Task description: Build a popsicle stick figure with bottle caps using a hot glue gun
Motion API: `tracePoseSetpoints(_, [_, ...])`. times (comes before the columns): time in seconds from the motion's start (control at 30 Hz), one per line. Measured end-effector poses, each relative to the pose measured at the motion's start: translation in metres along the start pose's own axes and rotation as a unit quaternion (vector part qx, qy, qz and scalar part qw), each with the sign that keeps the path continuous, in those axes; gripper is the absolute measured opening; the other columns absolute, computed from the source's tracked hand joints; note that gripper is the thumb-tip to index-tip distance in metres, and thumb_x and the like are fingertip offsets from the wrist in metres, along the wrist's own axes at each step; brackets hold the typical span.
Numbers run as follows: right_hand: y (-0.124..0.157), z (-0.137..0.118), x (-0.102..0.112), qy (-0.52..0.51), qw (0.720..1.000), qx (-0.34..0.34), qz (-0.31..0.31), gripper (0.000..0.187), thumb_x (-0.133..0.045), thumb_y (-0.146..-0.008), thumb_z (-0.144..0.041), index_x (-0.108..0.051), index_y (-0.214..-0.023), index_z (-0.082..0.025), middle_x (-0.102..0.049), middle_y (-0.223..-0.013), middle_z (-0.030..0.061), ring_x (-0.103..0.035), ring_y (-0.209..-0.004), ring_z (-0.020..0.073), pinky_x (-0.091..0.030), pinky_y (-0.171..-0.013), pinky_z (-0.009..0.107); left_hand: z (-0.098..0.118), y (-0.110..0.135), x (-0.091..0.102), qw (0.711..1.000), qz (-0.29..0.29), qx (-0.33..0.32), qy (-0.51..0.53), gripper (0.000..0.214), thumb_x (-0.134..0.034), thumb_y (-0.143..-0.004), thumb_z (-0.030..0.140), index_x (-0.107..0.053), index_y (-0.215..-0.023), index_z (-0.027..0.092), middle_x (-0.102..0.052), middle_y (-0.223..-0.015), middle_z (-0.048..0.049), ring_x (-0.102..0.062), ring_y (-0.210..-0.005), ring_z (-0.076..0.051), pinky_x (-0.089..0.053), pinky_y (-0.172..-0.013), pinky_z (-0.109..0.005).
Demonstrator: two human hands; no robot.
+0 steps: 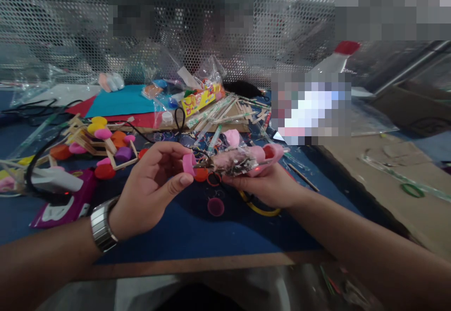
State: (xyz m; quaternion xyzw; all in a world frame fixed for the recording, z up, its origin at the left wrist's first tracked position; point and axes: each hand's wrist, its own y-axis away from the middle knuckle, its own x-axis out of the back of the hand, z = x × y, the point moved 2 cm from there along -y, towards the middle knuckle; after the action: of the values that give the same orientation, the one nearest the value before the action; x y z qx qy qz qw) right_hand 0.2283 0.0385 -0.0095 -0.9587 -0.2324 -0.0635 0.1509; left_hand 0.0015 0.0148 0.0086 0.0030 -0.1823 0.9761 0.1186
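Note:
My left hand (155,184), with a metal watch (102,226) on its wrist, pinches a small pink bottle cap (189,163) between thumb and fingers. My right hand (268,184) is closed around pink-handled scissors (260,158) that seem wrapped in clear crinkled plastic (234,160). The scissor tip meets the pink cap. Both hands hover above a blue mat (197,226). Under them lie an orange cap (201,174), a magenta cap (215,206) and a yellow rubber band (260,209).
A popsicle-stick frame with coloured caps (102,144) sits at the left, next to a purple card (66,205) and black cables. Behind are bagged sticks (218,111), coloured paper (120,102) and a red-capped bottle (334,59). Brown cardboard (387,170) lies on the right. A perforated screen (176,29) closes the back.

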Motion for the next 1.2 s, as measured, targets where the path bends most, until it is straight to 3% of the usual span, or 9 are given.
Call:
tracePoseSetpoints(0.3, [0.0009, 0.0010, 0.0008, 0.016, 1.000, -0.005, 0.004, 0.022, -0.082, -0.086, -0.043, -0.083, -0.100, -0.026, -0.084, -0.107, 0.0037, -0.078, -0.105, 0.0279, -0.062, -0.104, 0.044, -0.0012, -0.0006, 0.0007, 1.000, 0.000, -0.010, -0.016, 0.025, -0.081, -0.090, 0.028, -0.067, -0.110, 0.022, -0.071, -0.093, -0.0004, -0.070, -0.081, -0.011, -0.060, -0.072, -0.017])
tracePoseSetpoints(0.6, [0.0021, 0.0034, 0.0018, 0.018, 1.000, -0.019, 0.007, 0.019, -0.082, -0.085, -0.038, -0.082, -0.099, -0.025, -0.084, -0.103, 0.0045, -0.079, -0.105, 0.0281, -0.063, -0.101, 0.043, -0.0021, -0.0011, 0.0004, 1.000, -0.004, -0.018, -0.005, 0.023, -0.079, -0.091, 0.023, -0.067, -0.110, 0.022, -0.070, -0.093, 0.0018, -0.069, -0.080, -0.006, -0.057, -0.071, -0.010])
tracePoseSetpoints(1.2, [0.0036, 0.0056, 0.0022, 0.019, 0.999, -0.031, 0.015, 0.018, -0.082, -0.083, -0.039, -0.081, -0.094, -0.024, -0.084, -0.099, 0.0045, -0.078, -0.097, 0.0270, -0.065, -0.093, 0.041, 0.0015, -0.0004, 0.0002, 1.000, -0.005, -0.018, -0.016, 0.022, -0.080, -0.091, 0.024, -0.067, -0.110, 0.022, -0.070, -0.090, 0.0018, -0.068, -0.077, -0.007, -0.058, -0.070, -0.012])
